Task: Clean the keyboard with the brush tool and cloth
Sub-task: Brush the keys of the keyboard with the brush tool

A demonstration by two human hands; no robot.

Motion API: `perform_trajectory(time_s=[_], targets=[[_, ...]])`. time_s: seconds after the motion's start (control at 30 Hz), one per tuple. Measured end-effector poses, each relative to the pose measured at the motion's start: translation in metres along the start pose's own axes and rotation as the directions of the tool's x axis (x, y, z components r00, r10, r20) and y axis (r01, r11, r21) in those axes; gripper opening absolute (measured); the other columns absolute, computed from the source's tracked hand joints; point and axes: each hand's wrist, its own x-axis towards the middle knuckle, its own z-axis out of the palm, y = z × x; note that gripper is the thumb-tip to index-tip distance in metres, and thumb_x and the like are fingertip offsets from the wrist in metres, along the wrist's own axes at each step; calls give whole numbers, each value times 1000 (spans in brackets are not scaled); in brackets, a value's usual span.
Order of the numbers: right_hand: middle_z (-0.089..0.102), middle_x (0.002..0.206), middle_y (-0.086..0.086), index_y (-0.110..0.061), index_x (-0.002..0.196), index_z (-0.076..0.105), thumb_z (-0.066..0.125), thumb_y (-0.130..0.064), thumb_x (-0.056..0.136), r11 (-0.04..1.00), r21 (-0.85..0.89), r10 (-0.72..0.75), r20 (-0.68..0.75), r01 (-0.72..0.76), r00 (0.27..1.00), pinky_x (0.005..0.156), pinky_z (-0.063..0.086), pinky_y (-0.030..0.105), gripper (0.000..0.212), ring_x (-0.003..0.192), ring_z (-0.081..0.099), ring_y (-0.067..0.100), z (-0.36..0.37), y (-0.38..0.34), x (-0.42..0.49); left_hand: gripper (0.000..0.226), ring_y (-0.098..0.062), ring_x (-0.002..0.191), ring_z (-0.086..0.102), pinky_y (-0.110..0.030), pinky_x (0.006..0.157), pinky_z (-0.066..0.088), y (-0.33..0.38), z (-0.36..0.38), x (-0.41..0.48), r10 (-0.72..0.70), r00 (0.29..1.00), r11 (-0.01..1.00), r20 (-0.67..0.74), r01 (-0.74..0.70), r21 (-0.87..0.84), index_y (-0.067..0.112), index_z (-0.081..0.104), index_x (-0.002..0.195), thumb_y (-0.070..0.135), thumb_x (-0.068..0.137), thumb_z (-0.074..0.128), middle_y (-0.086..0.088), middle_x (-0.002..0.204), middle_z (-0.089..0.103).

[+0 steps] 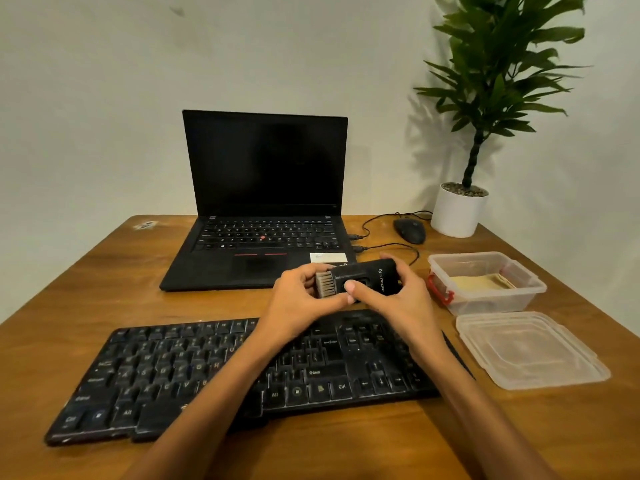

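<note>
A dusty black keyboard (214, 372) lies across the near half of the wooden table (346, 445). Above its far edge I hold the black brush tool (372, 277) in both hands, level, with its pale bristles pointing left. My left hand (304, 297) grips the bristle end from below. My right hand (398, 296) grips the body, thumb pressed on its front face. A beige cloth (481, 283) lies folded inside a clear plastic box (519, 299) at the right.
An open black laptop (263, 209) stands behind the keyboard, its screen dark. A wired mouse (409, 230) and a potted plant (460, 209) sit at the back right. The box's clear lid (530, 351) lies beside the keyboard's right end.
</note>
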Motion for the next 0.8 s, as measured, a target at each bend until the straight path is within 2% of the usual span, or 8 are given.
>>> perform_trajectory(time_s=[0.07,0.13,0.23,0.3,0.47,0.57,0.67,0.8], targets=[[62,73,-25,-42,78,52,81,-28,66,996,-92,-21,18,22,1000,62,43,5,34,75,57,-18,-3,-1,0,38,-8,84,67,-26,79,53,2,0,-1,6,1000,1000,-6,-6,27,28,64,91,26,59,85,4,87,70],[58,79,-28,-41,88,52,81,-31,65,987,-159,-16,27,20,1000,63,40,6,38,77,57,-13,-4,-3,0,38,-6,81,66,-22,76,53,4,1,-2,22,1000,998,0,-22,56,32,63,88,30,57,83,6,85,70],[44,99,-27,-31,131,40,79,-34,67,965,-263,19,32,-10,999,80,35,10,75,92,44,-9,-6,-3,1,36,3,78,64,-15,72,52,9,2,-6,37,999,992,23,-40,121,37,58,87,23,64,81,14,82,66],[42,106,-18,-28,139,32,77,-36,68,943,-333,17,38,-3,999,83,34,16,85,100,39,-2,-7,-3,1,35,2,77,64,-13,71,51,10,3,-7,41,999,989,36,-46,139,36,58,89,20,66,80,15,81,65],[45,93,-23,-32,130,37,74,-38,70,912,-408,-31,44,46,999,61,30,6,71,78,43,-10,-6,-4,-2,39,-2,80,64,-16,74,52,8,3,-6,36,999,987,40,-42,154,25,62,101,20,66,80,14,85,65],[46,89,-26,-34,118,40,73,-40,69,902,-428,-51,29,59,998,64,35,14,60,76,43,-11,-4,-4,-4,43,-1,81,64,-17,76,52,7,3,-6,31,999,986,43,-38,164,19,63,107,17,67,79,14,86,64],[48,88,-25,-36,107,39,73,-40,68,903,-427,-49,25,55,998,66,38,17,52,80,47,-5,-2,-2,-5,41,0,79,63,-20,77,52,5,2,-5,24,999,987,42,-30,157,23,62,103,15,67,79,13,85,64],[52,96,-20,-33,112,43,74,-39,68,915,-402,7,59,17,998,66,37,13,54,90,51,2,-5,-1,-1,44,-4,85,65,-24,82,53,4,0,-4,13,997,989,70,-23,144,27,62,101,24,62,83,10,92,67]])
